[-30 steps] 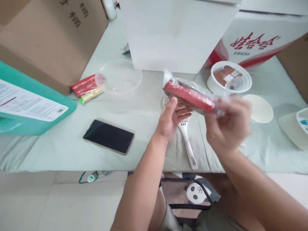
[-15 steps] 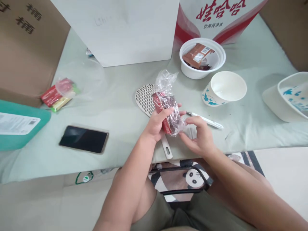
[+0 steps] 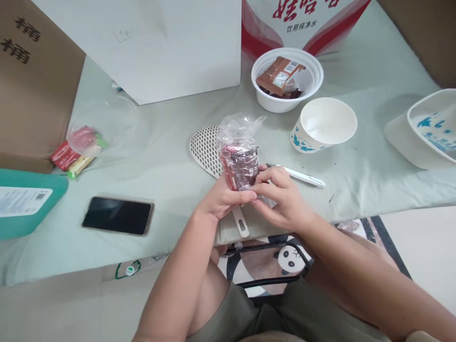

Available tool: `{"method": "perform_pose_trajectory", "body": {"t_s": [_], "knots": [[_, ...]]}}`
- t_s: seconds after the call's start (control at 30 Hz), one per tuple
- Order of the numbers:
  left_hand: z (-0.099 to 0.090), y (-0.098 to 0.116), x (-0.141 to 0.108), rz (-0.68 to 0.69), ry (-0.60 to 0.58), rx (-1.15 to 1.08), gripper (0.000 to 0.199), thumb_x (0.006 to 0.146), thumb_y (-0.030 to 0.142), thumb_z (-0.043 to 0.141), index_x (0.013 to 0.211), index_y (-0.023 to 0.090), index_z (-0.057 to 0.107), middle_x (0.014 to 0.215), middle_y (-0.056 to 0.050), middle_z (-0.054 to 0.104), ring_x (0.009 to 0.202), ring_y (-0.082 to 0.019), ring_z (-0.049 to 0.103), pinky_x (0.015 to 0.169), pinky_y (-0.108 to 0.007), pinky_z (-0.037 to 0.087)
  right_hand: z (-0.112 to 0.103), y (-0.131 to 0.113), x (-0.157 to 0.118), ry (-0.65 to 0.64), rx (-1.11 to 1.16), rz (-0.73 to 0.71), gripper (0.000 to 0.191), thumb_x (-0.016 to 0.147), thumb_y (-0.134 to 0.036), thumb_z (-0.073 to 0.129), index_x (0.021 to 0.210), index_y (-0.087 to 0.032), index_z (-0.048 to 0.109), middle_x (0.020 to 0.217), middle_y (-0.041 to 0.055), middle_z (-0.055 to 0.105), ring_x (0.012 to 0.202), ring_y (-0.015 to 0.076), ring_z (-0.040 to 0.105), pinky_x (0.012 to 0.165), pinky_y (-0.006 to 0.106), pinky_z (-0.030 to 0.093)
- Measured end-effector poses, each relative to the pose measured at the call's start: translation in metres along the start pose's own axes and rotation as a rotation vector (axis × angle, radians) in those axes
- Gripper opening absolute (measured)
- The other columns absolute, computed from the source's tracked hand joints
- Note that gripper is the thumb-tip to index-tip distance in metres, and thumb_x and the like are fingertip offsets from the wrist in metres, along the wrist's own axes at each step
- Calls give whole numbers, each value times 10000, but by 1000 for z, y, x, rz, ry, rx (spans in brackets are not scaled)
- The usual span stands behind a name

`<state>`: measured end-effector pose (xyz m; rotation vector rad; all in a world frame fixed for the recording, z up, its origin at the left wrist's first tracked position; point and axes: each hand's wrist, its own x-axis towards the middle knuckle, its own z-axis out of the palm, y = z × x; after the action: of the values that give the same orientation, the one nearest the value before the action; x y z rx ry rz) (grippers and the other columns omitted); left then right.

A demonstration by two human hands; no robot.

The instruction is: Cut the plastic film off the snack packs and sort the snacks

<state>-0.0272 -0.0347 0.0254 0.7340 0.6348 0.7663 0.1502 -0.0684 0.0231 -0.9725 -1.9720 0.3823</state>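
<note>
A bundle of red and dark brown snack packets (image 3: 242, 166) in crinkled clear plastic is held above the table's front part. My left hand (image 3: 223, 197) is wrapped round its lower left side, thumb along the bottom. With its fingers pinched at the lower right corner of the plastic, my right hand (image 3: 278, 194) grips the same bundle. Behind the bundle lies a white slotted skimmer (image 3: 204, 149), its handle pointing toward me. A white utility knife (image 3: 302, 176) rests on the cloth just right of my right hand.
A white bowl (image 3: 258, 97) with brown packets and a paper cup (image 3: 322, 126) stand behind to the right. Another white container (image 3: 406, 142) is at the far right. Leftward lie a phone (image 3: 118, 216), a clear bag with packets (image 3: 76, 152) and a teal container (image 3: 32, 209). A white box (image 3: 178, 57) stands behind.
The bundle has turned more upright, its packet faces tilting away. My left thumb has moved from its front to the bottom edge, and my right fingers have closed in on the lower corner.
</note>
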Motion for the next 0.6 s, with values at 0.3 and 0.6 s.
{"method": "perform_pose_trajectory", "body": {"t_s": [0.3, 0.6], "knots": [[-7, -2, -19, -230, -247, 2, 619, 706, 257, 893, 1287, 240, 679, 1128, -136, 786, 820, -264, 792, 719, -343, 629, -13, 15, 12, 99, 127, 309, 696, 933, -490, 644, 1530, -266, 364, 1443, 158, 594, 1207, 274, 662, 892, 437, 603], [9, -6, -18, -84, -97, -60, 786, 718, 201, 876, 1419, 306, 537, 1209, -71, 738, 902, -206, 750, 749, -318, 638, -14, -9, 11, 141, 20, 37, 227, 951, -212, 605, 1060, -297, 785, 1176, 41, 798, 1258, 276, 691, 1116, 536, 534]]}}
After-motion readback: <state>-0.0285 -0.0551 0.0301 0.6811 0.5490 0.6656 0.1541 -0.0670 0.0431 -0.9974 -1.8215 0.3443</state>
